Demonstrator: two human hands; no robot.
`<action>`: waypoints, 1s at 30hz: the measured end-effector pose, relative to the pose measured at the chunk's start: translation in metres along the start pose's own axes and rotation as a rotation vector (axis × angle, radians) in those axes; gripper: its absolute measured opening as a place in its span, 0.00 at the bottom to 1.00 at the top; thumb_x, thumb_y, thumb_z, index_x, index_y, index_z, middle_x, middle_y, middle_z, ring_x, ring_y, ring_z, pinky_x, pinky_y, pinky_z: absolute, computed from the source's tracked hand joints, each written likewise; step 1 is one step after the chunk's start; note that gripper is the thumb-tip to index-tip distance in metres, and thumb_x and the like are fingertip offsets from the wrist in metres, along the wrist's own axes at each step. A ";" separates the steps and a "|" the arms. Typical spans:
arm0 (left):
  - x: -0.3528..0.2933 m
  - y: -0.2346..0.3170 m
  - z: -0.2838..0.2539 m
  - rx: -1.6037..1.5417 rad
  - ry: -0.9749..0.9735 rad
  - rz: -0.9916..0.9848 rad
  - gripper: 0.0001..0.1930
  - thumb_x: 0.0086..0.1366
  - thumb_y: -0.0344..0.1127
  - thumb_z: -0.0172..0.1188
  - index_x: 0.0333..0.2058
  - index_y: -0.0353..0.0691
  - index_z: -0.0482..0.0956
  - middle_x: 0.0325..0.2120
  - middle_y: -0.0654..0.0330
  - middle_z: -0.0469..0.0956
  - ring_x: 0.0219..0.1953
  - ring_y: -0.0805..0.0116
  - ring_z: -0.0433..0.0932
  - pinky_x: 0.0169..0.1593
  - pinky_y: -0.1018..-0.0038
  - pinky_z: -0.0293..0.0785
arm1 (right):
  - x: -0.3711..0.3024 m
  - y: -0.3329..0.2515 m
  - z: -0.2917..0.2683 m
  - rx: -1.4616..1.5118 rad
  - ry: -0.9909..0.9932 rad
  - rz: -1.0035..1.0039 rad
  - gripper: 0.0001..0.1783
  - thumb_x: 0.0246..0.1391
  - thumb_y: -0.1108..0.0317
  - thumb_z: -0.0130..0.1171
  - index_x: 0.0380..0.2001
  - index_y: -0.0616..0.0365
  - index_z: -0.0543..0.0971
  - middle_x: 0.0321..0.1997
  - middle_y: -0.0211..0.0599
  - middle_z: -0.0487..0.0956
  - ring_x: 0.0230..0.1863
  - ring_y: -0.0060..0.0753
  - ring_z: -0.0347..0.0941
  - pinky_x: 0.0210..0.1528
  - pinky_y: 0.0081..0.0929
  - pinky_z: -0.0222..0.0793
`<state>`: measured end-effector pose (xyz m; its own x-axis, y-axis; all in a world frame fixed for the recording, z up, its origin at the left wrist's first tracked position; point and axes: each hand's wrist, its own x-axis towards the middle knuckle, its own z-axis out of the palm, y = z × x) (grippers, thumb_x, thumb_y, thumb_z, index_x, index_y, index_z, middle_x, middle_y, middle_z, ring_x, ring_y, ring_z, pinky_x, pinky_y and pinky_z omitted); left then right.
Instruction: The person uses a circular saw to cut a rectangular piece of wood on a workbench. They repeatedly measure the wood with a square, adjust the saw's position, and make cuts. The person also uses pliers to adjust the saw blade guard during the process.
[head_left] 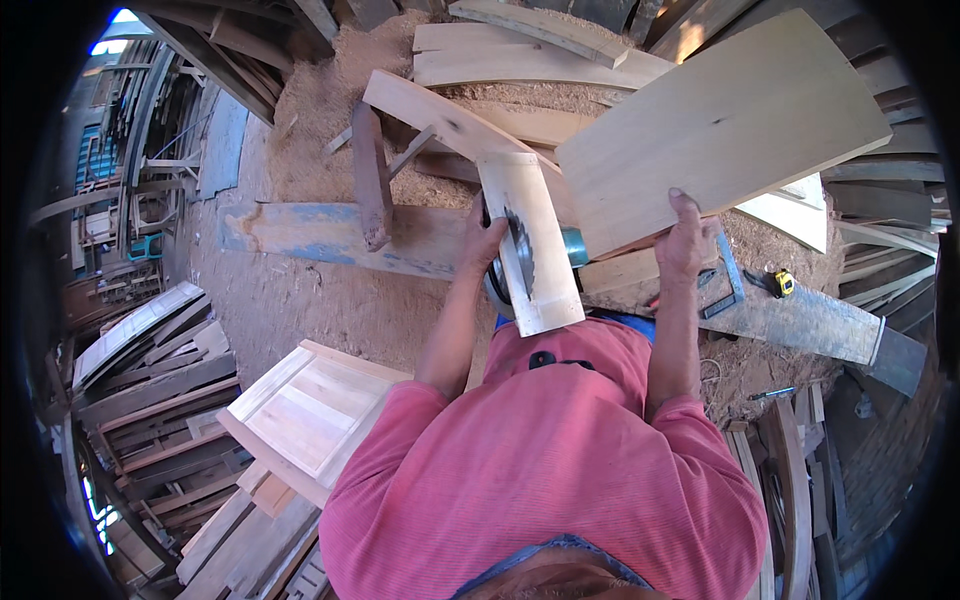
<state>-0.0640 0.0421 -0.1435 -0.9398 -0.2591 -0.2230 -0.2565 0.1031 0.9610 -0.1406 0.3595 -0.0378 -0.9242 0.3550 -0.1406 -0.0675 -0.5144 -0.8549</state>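
My right hand (682, 240) grips the near edge of a wide, pale wooden board (725, 130), thumb on top and fingers hidden underneath. The board is raised and slants up toward the far right. My left hand (482, 245) is closed around the side of a circular saw (573, 247) whose teal body shows only in part. A pale wooden base plate (550, 290) faces up on the saw, and the dark toothed blade (520, 250) sticks through its slot. The plate's near end is at my lap, and the board's lower left corner is close beside the saw.
A yellow tape measure (784, 283) and a blue metal square (728, 280) lie on a worn plank (800, 318) at right. A panelled wooden piece (315, 410) leans at my left. Planks and sawdust (320, 130) cover the far ground; stacked timber (170, 420) stands at left.
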 end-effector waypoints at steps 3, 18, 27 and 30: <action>-0.004 -0.003 0.001 -0.018 0.027 -0.030 0.38 0.56 0.32 0.61 0.67 0.31 0.66 0.58 0.46 0.77 0.61 0.54 0.76 0.67 0.63 0.69 | -0.028 0.003 0.015 -0.019 -0.033 -0.045 0.26 0.53 0.77 0.65 0.56 0.70 0.75 0.53 0.42 0.79 0.54 0.36 0.76 0.60 0.36 0.72; -0.002 -0.001 0.007 -0.037 0.040 0.056 0.33 0.56 0.33 0.65 0.62 0.32 0.72 0.51 0.46 0.83 0.52 0.56 0.82 0.59 0.63 0.76 | -0.103 0.026 0.040 -0.296 -0.110 -0.147 0.19 0.57 0.71 0.63 0.50 0.71 0.80 0.48 0.40 0.83 0.50 0.32 0.77 0.55 0.32 0.72; 0.009 -0.023 0.006 -0.003 0.077 0.094 0.35 0.54 0.39 0.67 0.61 0.35 0.73 0.51 0.41 0.82 0.54 0.46 0.83 0.59 0.59 0.77 | -0.136 0.016 0.047 -0.276 -0.176 -0.068 0.17 0.58 0.72 0.64 0.49 0.69 0.80 0.47 0.37 0.83 0.48 0.27 0.77 0.54 0.29 0.71; 0.012 -0.029 0.008 0.000 0.066 0.085 0.36 0.53 0.41 0.67 0.61 0.36 0.73 0.52 0.39 0.82 0.55 0.42 0.82 0.60 0.56 0.76 | -0.138 0.016 0.048 -0.108 -0.220 -0.031 0.15 0.58 0.75 0.65 0.48 0.66 0.81 0.47 0.35 0.82 0.48 0.25 0.76 0.55 0.27 0.70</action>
<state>-0.0700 0.0433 -0.1750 -0.9412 -0.3121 -0.1292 -0.1762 0.1275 0.9761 -0.0324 0.2648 -0.0078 -0.9828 0.1846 -0.0112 -0.0677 -0.4157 -0.9070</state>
